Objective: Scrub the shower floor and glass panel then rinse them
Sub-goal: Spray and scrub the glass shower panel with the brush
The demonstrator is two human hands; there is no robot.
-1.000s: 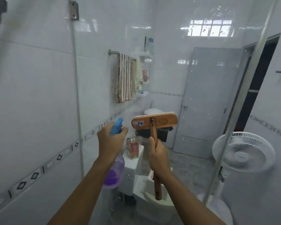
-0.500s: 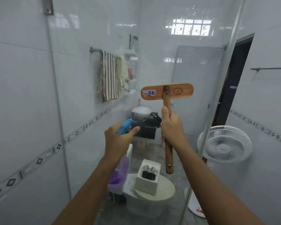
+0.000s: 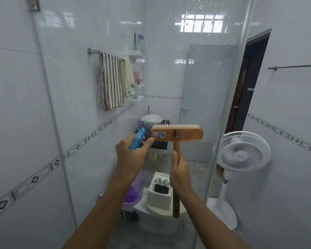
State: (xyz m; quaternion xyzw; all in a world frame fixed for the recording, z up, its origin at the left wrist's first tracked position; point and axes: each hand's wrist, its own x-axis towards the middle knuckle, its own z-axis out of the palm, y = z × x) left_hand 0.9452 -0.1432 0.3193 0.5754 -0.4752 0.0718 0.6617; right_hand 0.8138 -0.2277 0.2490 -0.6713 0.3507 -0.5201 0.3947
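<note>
My left hand (image 3: 131,155) grips a spray bottle (image 3: 136,187) with a blue trigger head and purple liquid, nozzle aimed at the glass panel (image 3: 169,72) in front of me. My right hand (image 3: 180,174) holds the wooden handle of a scrub brush (image 3: 178,134), whose flat wooden head lies crosswise with white bristles facing the glass. Water drops and streaks show on the panel. The shower floor is out of view.
Beyond the glass stand a toilet (image 3: 158,220) with a white box (image 3: 160,193) on its lid, a washbasin (image 3: 152,119), a grey door (image 3: 205,101) and towels (image 3: 113,81) on a rail. A white standing fan (image 3: 244,151) is at the right, past the glass edge.
The brush head has come down from chest height above my hands to level with the spray nozzle. My left hand stayed with the bottle; fresh spray drops appear on the glass.
</note>
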